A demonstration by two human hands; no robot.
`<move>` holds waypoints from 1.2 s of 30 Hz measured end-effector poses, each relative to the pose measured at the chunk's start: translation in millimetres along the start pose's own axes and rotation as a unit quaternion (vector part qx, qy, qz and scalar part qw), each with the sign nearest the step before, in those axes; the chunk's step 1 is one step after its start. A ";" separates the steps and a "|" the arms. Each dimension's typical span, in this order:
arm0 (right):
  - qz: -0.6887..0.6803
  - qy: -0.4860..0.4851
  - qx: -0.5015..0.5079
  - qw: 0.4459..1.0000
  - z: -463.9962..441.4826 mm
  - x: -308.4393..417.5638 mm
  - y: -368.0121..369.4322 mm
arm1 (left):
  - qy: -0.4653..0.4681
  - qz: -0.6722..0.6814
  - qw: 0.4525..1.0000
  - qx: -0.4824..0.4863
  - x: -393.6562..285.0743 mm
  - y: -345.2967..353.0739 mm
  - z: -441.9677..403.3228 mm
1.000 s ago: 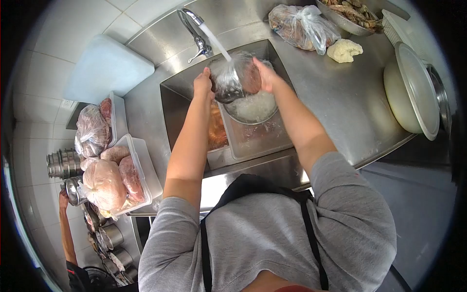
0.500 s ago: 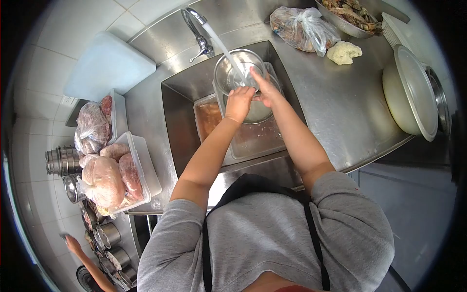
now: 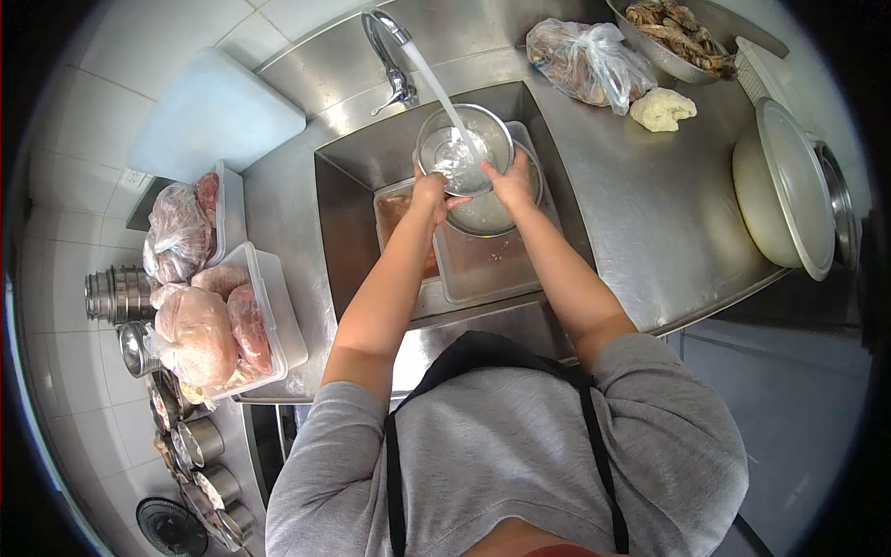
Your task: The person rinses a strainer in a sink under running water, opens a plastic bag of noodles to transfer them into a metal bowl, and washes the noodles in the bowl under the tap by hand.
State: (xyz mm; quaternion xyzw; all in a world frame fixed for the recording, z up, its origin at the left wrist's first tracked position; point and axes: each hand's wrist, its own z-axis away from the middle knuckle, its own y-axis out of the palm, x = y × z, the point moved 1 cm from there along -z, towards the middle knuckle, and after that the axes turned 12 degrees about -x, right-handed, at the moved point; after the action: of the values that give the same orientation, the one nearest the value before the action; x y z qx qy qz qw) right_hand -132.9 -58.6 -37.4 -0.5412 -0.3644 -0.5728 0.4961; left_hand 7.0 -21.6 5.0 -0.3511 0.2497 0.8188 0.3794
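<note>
A shiny metal bowl [image 3: 434, 139] is held in the sink [image 3: 362, 158] under the running tap [image 3: 394, 79]. Water streams into it and splashes inside. My left hand [image 3: 432, 196] grips the bowl's lower left side, and my right hand [image 3: 508, 183] holds its lower right, thumb at the rim. Just below lies a second round bowl [image 3: 484, 219] with cloudy liquid, partly covered by the first. Both stand over a clear plastic tub [image 3: 492, 274]; reddish liquid [image 3: 394, 218] shows to its left.
On the left counter are plastic tubs [image 3: 292, 325] of bagged meat [image 3: 193, 334] and a pale board [image 3: 209, 116]. To the right are a tied plastic bag [image 3: 589, 60], a pale yellowish lump [image 3: 663, 110], a pan of shellfish [image 3: 673, 32] and large basins [image 3: 780, 190]. Metal pots [image 3: 200, 441] line the lower left.
My hands, close together at the bowl's near edge before, have spread to its two sides. The bowl looks tipped more toward me. Another person's arm at lower left has gone from view.
</note>
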 end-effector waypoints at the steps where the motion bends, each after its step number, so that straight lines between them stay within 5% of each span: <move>1: 0.145 -0.259 -0.117 0.948 0.0 5.0 -0.1 | 0.000 0.002 1.000 0.001 -0.9 5.5 3.0; 2: 0.146 -0.258 -0.116 0.948 1.3 2.9 -2.1 | 0.039 -0.017 0.999 -0.014 -0.9 8.4 7.2; 4: 0.328 -0.470 -0.049 0.818 11.2 21.6 -8.8 | 0.078 -0.037 0.996 -0.028 0.4 9.6 7.1; 5: 0.329 -0.470 -0.050 0.817 12.7 32.6 -8.6 | 0.088 -0.027 0.995 -0.039 1.1 10.0 5.2; 6: 0.415 -0.339 0.158 0.829 15.6 40.0 -2.2 | 0.097 -0.016 0.994 -0.050 4.7 9.5 0.5; 7: 0.473 -0.185 0.355 0.785 19.4 41.1 2.5 | 0.095 -0.015 0.994 -0.049 8.2 10.7 -4.7; 8: 0.474 -0.184 0.355 0.784 16.6 30.8 10.7 | 0.123 -0.065 0.987 -0.081 9.6 12.5 -10.7; 10: 0.046 0.014 0.417 0.908 9.6 9.3 30.3 | 0.152 -0.115 0.975 -0.113 5.1 12.7 -13.4; 11: 0.044 0.016 0.417 0.908 6.8 4.2 30.6 | 0.152 -0.144 0.972 -0.106 0.6 9.4 -11.0; 13: 0.448 -0.223 0.447 0.742 -0.3 20.3 20.3 | 0.157 -0.168 0.968 -0.096 -12.6 2.9 -16.6; 14: 0.690 -0.376 0.434 0.442 -8.7 29.1 10.0 | 0.105 -0.170 0.979 -0.030 -14.9 -5.6 -20.7; 15: 0.688 -0.376 0.435 0.443 -14.3 21.5 7.4 | 0.055 -0.171 0.983 0.036 -15.6 -11.5 -24.7; 17: 0.677 -0.551 0.144 0.465 -29.2 10.9 10.0 | 0.089 -0.188 0.977 -0.045 -14.6 -3.4 -30.9; 19: 0.703 -0.496 0.207 0.466 -6.0 29.1 13.6 | 0.125 -0.221 0.966 -0.045 -25.5 0.7 -32.9; 20: 0.543 -0.377 0.354 0.662 4.3 31.5 18.9 | 0.123 -0.218 0.967 -0.039 -30.9 0.7 -29.9; 21: 0.327 -0.220 0.465 0.793 10.6 31.0 20.6 | 0.123 -0.219 0.967 -0.038 -35.4 -2.0 -30.0; 22: 0.327 -0.222 0.463 0.793 8.8 32.7 14.8 | 0.107 -0.213 0.970 -0.039 -43.3 -5.5 -31.2; 23: 0.373 -0.382 0.412 0.739 6.7 35.2 5.2 | 0.089 -0.206 0.974 -0.042 -49.7 -10.8 -31.7; 25: 0.405 -0.523 0.351 0.663 5.7 31.0 1.6 | 0.112 -0.200 0.973 -0.019 -52.3 -14.5 -33.8; 29: 0.419 -0.495 0.272 0.711 10.0 50.5 27.5 | 0.183 -0.194 0.962 -0.049 -45.6 -5.6 -36.4; 32: 0.356 -0.377 0.201 0.831 25.9 54.5 54.5 | 0.079 -0.023 0.972 -0.222 -19.8 8.0 -40.2; 35: 0.309 -0.304 0.208 0.877 43.8 40.7 58.2 | 0.122 -0.032 0.989 -0.075 -21.1 -10.5 -55.6; 36: 0.308 -0.307 0.210 0.876 45.8 42.8 56.0 | 0.217 -0.195 0.951 -0.104 -16.3 -21.9 -87.1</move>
State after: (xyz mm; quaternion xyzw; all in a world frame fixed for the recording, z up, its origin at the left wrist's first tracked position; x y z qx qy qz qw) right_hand -63.8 -35.9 4.7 -0.6581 -0.4246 -0.1059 0.6128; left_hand 65.6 -74.9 -40.4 -0.5992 0.1665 0.6546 0.4298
